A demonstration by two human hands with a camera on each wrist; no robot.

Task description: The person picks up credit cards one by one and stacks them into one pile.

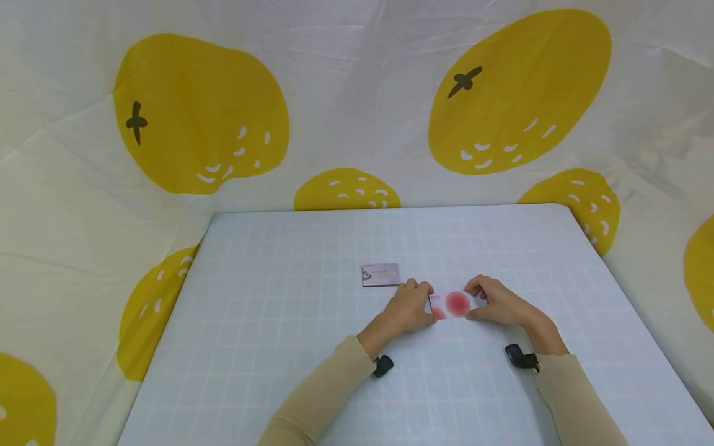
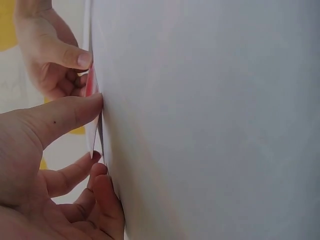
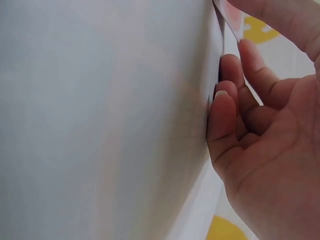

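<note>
A small white card with red and pink circles [image 1: 458, 305] is held by both hands just over the table. My left hand [image 1: 409, 306] pinches its left end, with thumb and index finger at the corners. My right hand [image 1: 501, 301] grips the opposite end the same way. In the left wrist view the card [image 2: 90, 87] appears edge-on, a little tilted from the table. Only a corner of the card [image 3: 231, 16] shows in the right wrist view, by the thumb and index fingertip. Behind my left hand lies a grey VIP card [image 1: 382, 274], possibly a stack.
The table [image 1: 279, 334] has a pale blue gridded cover. A white curtain with yellow fruit prints [image 1: 357, 111] hangs behind and beside it. Dark wrist cameras [image 1: 521, 357] sit at both beige sleeves [image 1: 326, 390].
</note>
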